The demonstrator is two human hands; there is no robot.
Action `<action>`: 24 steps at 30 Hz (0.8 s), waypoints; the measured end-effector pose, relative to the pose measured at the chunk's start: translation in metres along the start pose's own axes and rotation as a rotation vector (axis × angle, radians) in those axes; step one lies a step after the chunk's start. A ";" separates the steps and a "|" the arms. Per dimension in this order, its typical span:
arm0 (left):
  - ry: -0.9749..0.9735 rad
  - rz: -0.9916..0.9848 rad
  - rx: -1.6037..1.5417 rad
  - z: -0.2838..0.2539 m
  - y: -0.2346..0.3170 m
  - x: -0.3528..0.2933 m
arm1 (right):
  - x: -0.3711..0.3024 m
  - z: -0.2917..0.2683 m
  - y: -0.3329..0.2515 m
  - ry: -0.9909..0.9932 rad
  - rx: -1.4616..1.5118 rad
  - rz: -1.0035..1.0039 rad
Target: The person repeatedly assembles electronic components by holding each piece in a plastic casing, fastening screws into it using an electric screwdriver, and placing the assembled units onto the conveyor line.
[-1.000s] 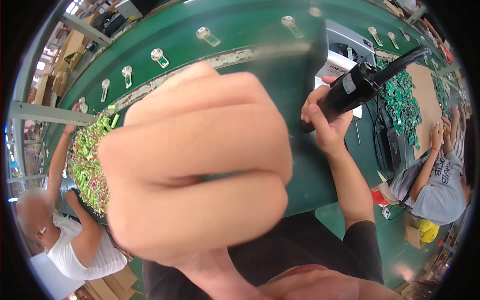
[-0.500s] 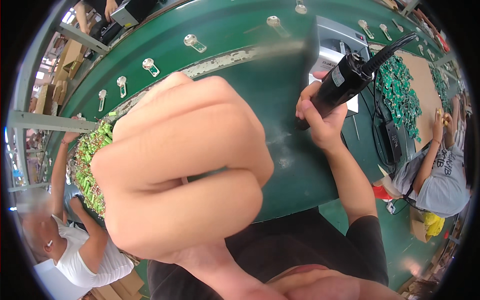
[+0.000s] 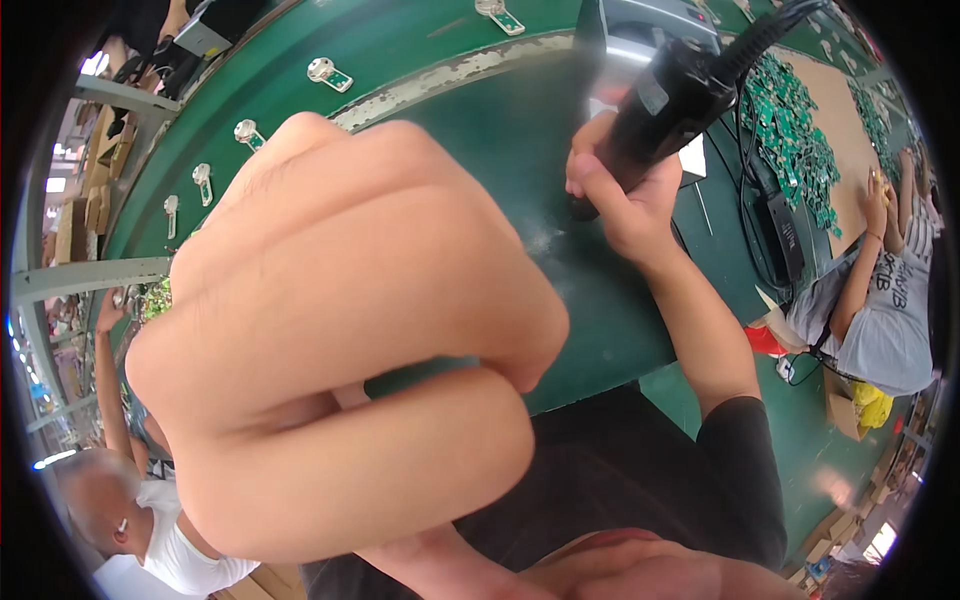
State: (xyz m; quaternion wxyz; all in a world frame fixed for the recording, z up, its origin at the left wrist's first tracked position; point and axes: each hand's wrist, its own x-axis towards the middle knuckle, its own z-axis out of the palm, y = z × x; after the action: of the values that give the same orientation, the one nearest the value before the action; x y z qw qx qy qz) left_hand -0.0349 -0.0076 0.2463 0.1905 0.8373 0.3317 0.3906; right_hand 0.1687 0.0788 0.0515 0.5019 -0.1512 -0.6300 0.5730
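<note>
My left hand [image 3: 340,300] is a closed fist very near the camera, filling much of the picture. Whatever its curled fingers may hold is hidden. To the right, my right hand [image 3: 640,205] is wrapped around a black electric screwdriver [image 3: 660,110], its cable running up from the top end. The driver's lower end points down over the dark green worktop [image 3: 590,310]. Behind the screwdriver stands a silver box-shaped unit [image 3: 630,40]. Small white round parts with strips attached, such as this one [image 3: 328,75], lie spaced along the green conveyor belt [image 3: 420,40].
A heap of green circuit boards [image 3: 795,120] lies on cardboard [image 3: 840,100] at right, near a black power adapter [image 3: 782,240] and cables. Mostly hidden by my fist are small green parts [image 3: 158,300]. Co-workers sit at left [image 3: 180,540] and right [image 3: 885,320]; a metal frame [image 3: 90,278] stands at left.
My left fist looks larger and has shifted left, covering most of the green parts. The right hand and screwdriver appear a little higher and farther left. The whole view has shifted.
</note>
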 end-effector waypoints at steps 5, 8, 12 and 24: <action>-0.018 0.021 -0.072 0.039 -0.022 0.001 | -0.002 -0.003 0.002 0.033 0.017 -0.042; -0.020 0.020 -0.102 0.044 -0.030 0.003 | -0.001 0.006 0.002 0.135 0.221 0.111; -0.017 0.022 -0.117 0.030 -0.020 -0.010 | 0.001 0.005 -0.013 0.083 0.112 0.045; 0.305 -0.579 0.497 0.045 -0.274 -0.033 | 0.008 0.000 -0.011 -0.092 0.213 0.135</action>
State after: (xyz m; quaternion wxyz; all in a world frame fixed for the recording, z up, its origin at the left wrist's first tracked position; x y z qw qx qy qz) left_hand -0.1269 0.1606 0.0425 0.0333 0.6626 0.6622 0.3483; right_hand 0.1694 0.0815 0.0650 0.4457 -0.1127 -0.5765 0.6754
